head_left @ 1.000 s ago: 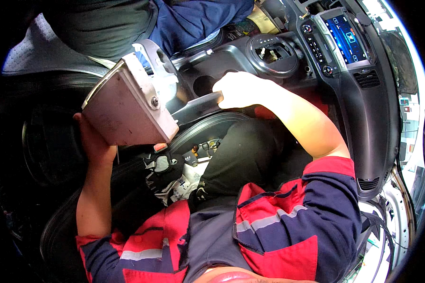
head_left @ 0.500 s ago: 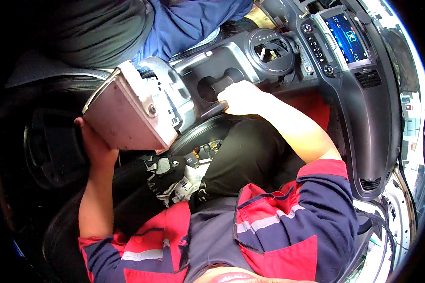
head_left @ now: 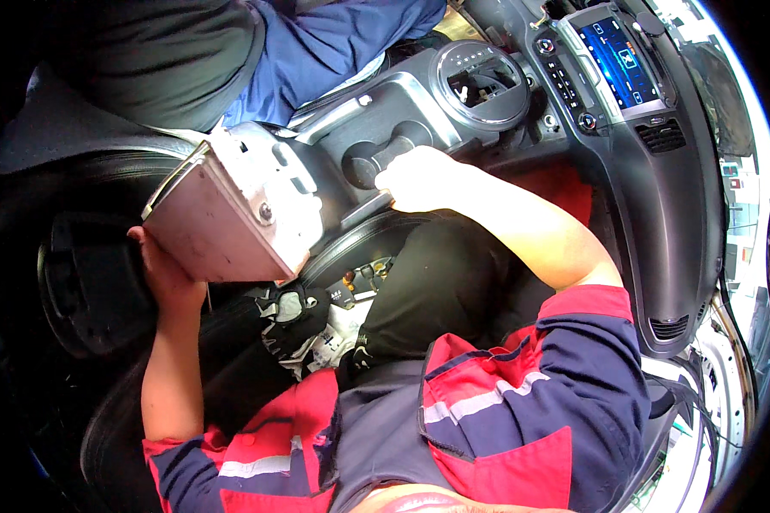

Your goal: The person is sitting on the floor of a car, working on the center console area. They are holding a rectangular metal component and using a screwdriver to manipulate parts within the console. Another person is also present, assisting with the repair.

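Observation:
A car centre console (head_left: pixel 323 162) lies across the space between the front seats. Its rear end is a box with a dull pinkish-brown outer face (head_left: pixel 205 227). My left hand (head_left: pixel 171 274) supports that box at its lower rear corner, the fingers partly hidden behind it. My right hand (head_left: pixel 419 178) is closed over the console's near side edge, beside the two cup holders (head_left: pixel 387 154). Further forward, a round gear-shift surround (head_left: pixel 483 85) frames an opening with a dark interior. A silver parking-brake lever shape (head_left: pixel 338 117) runs along the console's far side.
Another person's blue-clad leg (head_left: pixel 316 60) lies close along the console's far side. The dashboard with a lit screen (head_left: pixel 620 64) stands to the right. Gloves (head_left: pixel 287 308) and small parts (head_left: pixel 364 282) rest on the near seat by my dark trousers. A dark seat lies at left.
The console has shifted slightly left, away from the dashboard, and both hands have moved with it. Less of the white piece shows inside the gear-shift opening. The view has shifted a little.

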A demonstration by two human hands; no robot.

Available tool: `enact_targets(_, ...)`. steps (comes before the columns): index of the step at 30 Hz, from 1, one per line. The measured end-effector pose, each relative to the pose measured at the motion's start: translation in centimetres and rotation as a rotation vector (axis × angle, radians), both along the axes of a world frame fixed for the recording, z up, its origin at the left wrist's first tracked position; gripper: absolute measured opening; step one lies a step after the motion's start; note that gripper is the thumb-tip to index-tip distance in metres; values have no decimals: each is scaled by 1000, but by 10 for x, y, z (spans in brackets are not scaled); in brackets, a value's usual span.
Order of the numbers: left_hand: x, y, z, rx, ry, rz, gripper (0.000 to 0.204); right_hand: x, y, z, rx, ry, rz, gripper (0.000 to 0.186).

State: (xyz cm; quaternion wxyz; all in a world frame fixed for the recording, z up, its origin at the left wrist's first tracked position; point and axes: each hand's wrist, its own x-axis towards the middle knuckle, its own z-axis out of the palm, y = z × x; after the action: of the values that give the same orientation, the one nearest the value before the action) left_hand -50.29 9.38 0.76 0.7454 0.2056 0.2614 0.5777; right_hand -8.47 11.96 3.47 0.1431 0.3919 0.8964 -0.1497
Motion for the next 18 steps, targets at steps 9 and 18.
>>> enact_targets(9, 1, -2, 2, 130, -115, -149, 62, -15, 1, -7, 32, -90, 25, 19)
enact_targets(18, 9, -4, -1, -32, -33, 1, 66, -5, -2, -39, 104, 164, -68, 16)
